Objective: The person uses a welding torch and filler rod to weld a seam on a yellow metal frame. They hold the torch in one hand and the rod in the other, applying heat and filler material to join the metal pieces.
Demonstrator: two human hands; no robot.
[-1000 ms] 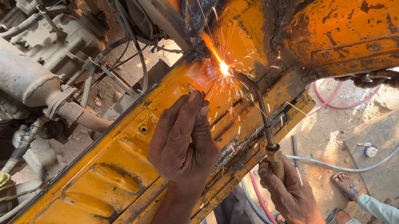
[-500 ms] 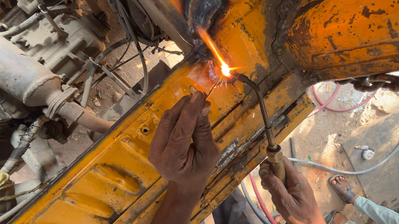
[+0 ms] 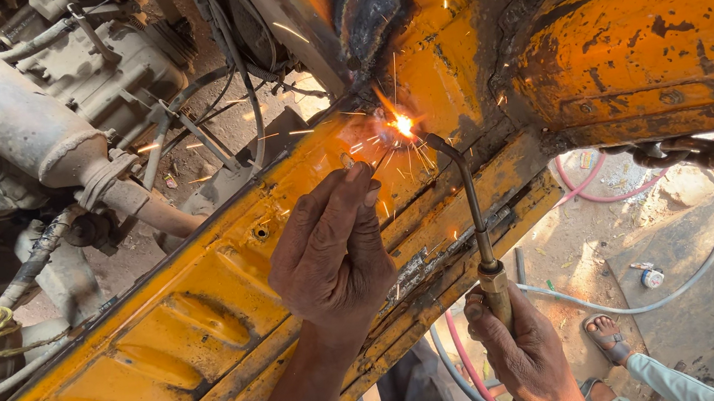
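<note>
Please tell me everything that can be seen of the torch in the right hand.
The torch is a thin metal tube, dull and dark, with a brass-coloured fitting at its lower end. It stands nearly upright and bends at the top toward the yellow metal beam, where a bright flame throws sparks. The right hand grips it just below the fitting. The left hand holds a thin rod beside the flame.

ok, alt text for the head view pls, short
A right hand holds a gas torch whose flame throws sparks off a scorched yellow metal panel, while the left hand feeds a thin rod toward the hot spot. Hoses trail on the ground below.
</note>
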